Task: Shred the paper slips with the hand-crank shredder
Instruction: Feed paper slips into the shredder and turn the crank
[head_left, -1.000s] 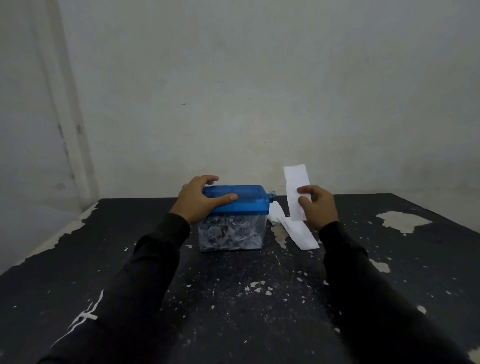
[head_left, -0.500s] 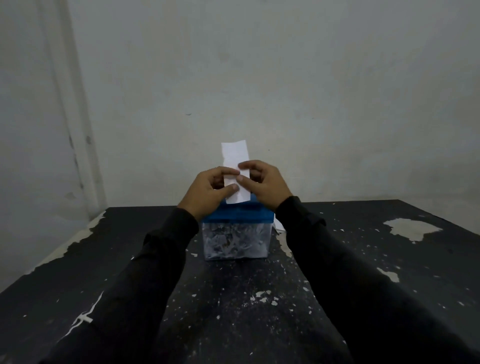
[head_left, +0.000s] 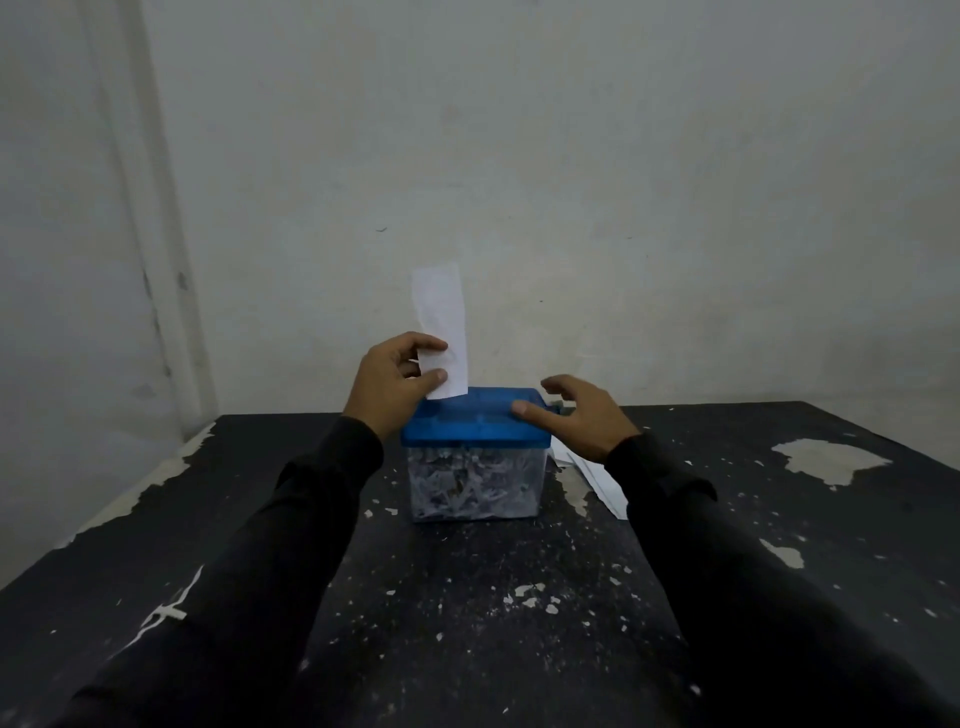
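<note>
The hand-crank shredder (head_left: 475, 431) stands at the middle of the black table; it has a blue lid and a clear bin full of white shreds (head_left: 472, 486). My left hand (head_left: 397, 382) pinches a white paper slip (head_left: 441, 327) between thumb and fingers, holding it upright with its lower end just above the lid's left part. My right hand (head_left: 576, 415) hovers at the lid's right end, fingers spread and loosely bent, thumb tip touching the lid's top edge. The crank is hidden behind that hand.
More white paper slips (head_left: 597, 478) lie on the table just right of the shredder, partly under my right wrist. The black table (head_left: 467, 623) has chipped paint and white flecks. A pale wall stands close behind it.
My right hand let go of the slip and moved right to the lid's end. My left hand left the lid and now holds the slip alone, over the shredder.
</note>
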